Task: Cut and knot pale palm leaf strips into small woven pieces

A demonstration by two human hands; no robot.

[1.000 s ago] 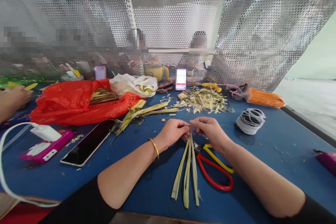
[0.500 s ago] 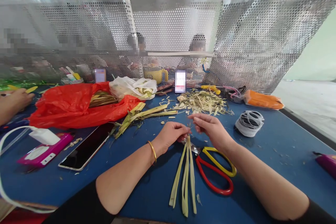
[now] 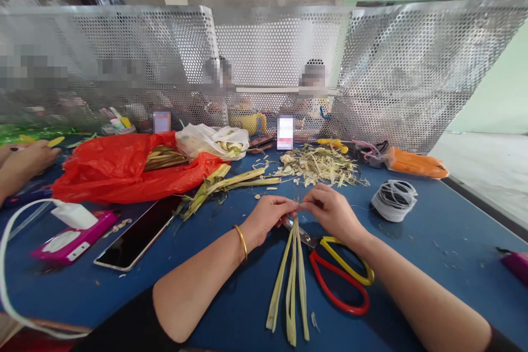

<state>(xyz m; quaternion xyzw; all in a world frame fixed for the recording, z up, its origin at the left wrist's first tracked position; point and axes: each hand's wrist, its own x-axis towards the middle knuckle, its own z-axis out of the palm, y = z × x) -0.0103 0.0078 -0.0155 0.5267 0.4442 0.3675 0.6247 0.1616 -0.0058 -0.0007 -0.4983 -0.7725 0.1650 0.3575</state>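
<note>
My left hand (image 3: 270,215), with a gold bangle on the wrist, is closed in a pinch on the gathered top of a bundle of pale green dried leaf strips (image 3: 293,280). The loose ends fan out down the table towards me. My right hand (image 3: 330,210) is closed too, thumb and fingertips pinched right beside the bundle's top. What lies in that pinch is too small to make out. Under my hands lie scissors (image 3: 339,280) with one red and one yellow handle, their blades partly hidden. To the right sits a spool of white thread (image 3: 394,202).
Leaf scraps (image 3: 319,165) are heaped beyond my hands, with thick stalks (image 3: 226,184) beside a red plastic bag (image 3: 103,165). A phone (image 3: 138,234) and a purple power strip (image 3: 74,239) lie left. Another person's hand (image 3: 28,162) is at far left. A perforated metal screen (image 3: 280,44) stands behind.
My right hand has moved left and in, so its fingertips now meet my left fingers at the bundle's top. The left hand keeps its pinch. The view has tipped slightly upward.
</note>
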